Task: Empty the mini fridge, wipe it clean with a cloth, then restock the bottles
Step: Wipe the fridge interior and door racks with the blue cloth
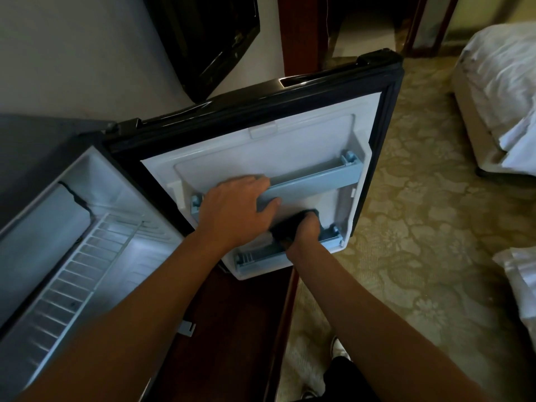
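The mini fridge (pixel 37 216) stands open at the left, its white inside and wire shelf (pixel 87 274) bare of bottles. Its door (pixel 290 126) is swung wide, the white inner liner facing me. My left hand (pixel 235 210) grips the upper blue-grey door rail (pixel 313 178) near its left end. Below it, my right hand (pixel 304 230) is closed on a dark cloth (pixel 285 232) and presses it against the liner just above the lower door rail (pixel 255 256). No bottles are in view.
A dark wooden cabinet (pixel 232 329) holds the fridge. A black TV (pixel 208 39) hangs on the wall above. Patterned carpet (pixel 420 227) spreads to the right, with a white bed (pixel 499 91) at the right edge. My shoe (pixel 338 348) shows near the bottom.
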Demonstrator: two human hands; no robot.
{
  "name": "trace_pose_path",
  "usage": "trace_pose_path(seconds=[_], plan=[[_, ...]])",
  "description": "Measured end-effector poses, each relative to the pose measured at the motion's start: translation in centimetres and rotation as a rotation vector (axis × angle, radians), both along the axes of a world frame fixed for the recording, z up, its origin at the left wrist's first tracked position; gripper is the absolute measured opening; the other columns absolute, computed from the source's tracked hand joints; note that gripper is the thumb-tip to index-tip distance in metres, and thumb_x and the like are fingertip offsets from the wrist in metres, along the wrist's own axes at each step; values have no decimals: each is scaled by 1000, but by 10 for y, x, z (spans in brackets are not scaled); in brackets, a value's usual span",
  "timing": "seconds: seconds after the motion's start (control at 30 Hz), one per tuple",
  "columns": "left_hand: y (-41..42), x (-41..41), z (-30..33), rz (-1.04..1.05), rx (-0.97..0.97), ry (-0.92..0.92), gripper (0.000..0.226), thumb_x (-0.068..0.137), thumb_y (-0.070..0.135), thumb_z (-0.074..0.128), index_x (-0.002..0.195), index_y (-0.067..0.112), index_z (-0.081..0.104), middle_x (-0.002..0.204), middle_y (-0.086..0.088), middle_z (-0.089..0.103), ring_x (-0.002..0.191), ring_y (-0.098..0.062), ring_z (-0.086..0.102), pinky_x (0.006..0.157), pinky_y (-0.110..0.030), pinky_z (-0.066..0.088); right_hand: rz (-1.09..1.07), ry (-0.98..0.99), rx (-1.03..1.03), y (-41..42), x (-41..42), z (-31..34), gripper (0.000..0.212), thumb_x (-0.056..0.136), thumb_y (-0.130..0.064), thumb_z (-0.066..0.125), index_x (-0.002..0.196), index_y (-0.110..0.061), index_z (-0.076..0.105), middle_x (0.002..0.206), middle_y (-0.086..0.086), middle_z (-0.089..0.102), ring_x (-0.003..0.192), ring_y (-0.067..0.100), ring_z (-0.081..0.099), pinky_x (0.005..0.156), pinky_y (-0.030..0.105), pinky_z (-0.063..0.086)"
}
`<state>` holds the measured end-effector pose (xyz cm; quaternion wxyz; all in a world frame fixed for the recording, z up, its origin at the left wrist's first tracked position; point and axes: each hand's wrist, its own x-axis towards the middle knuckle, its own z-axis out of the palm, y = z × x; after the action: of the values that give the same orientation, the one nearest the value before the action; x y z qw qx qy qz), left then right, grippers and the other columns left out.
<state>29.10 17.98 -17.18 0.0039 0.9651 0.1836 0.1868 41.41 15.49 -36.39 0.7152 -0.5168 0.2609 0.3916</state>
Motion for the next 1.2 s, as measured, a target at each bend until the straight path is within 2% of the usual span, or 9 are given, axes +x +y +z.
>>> trace_pose_path(seconds=[0.13, 0.23, 0.43, 0.53, 0.7, 0.9, 0.97, 1.1, 1.2], plan=[[0, 0, -1, -10, -11, -3, 32, 90, 51, 49, 84, 21, 56, 77, 2, 61, 72, -22, 60, 59, -31, 46, 19, 52, 2, 12, 2, -32, 89, 67, -69, 42, 150, -37, 30, 142, 6, 49, 119, 39, 52, 101, 59, 42], [1, 2, -1, -1, 1, -3, 32, 90, 52, 48, 86, 21, 57, 78, 2, 62, 74, -22, 61, 59, -29, 41, 22, 78, 25, 7, 0, -17, 85, 74, -67, 38, 152, -33, 27, 144, 6, 47, 120, 39, 52, 100, 59, 43], [0, 2, 1, 4, -4, -10, 28, 89, 51, 50, 82, 24, 53, 74, 7, 56, 69, -20, 58, 57, -26, 34, -32, 75, 132, -29, -17, 62, 46, 103, -36, 34, 141, -13, 46, 135, 13, 55, 122, 39, 52, 105, 57, 42], [1, 1, 0, -9, -4, -9, 29, 90, 51, 49, 83, 23, 55, 73, 7, 54, 68, -20, 58, 57, -27, 36, -52, 53, 127, -34, -19, 66, 40, 102, -28, 40, 136, -9, 51, 129, 17, 58, 114, 39, 56, 97, 55, 49], [1, 1, 1, 4, 4, 1, 30, 90, 52, 48, 83, 23, 54, 75, 7, 56, 70, -20, 58, 58, -27, 32, -68, 19, 118, -32, -19, 71, 42, 97, -23, 47, 138, -14, 50, 122, 17, 62, 95, 35, 64, 61, 37, 56], [-2, 2, 4, -1, -15, 1, 26, 90, 51, 49, 79, 30, 38, 73, 11, 45, 70, -22, 57, 58, -27, 30, -92, -114, 75, -39, -11, 89, 40, 92, -25, 55, 130, -12, 49, 117, 16, 62, 100, 37, 63, 83, 52, 57], [-2, 1, 3, 7, 8, 3, 28, 90, 51, 50, 79, 27, 44, 72, 9, 49, 68, -21, 56, 58, -27, 29, -126, -175, 97, -45, -9, 98, 35, 92, -22, 58, 125, -14, 49, 114, 13, 63, 99, 34, 64, 80, 46, 58], [-3, 1, 4, -6, 40, -14, 24, 91, 46, 58, 84, 23, 56, 75, 5, 59, 69, -20, 57, 59, -26, 28, -168, -308, 92, -51, -6, 115, 18, 90, -14, 53, 105, -24, 51, 110, 12, 65, 101, 33, 65, 83, 46, 55], [-4, 0, 5, -11, 39, -27, 22, 91, 44, 60, 86, 22, 59, 77, 4, 62, 69, -21, 58, 59, -26, 28, -196, -359, 65, -51, -5, 119, 24, 88, -12, 50, 110, -22, 54, 109, 8, 66, 102, 32, 64, 85, 48, 53]])
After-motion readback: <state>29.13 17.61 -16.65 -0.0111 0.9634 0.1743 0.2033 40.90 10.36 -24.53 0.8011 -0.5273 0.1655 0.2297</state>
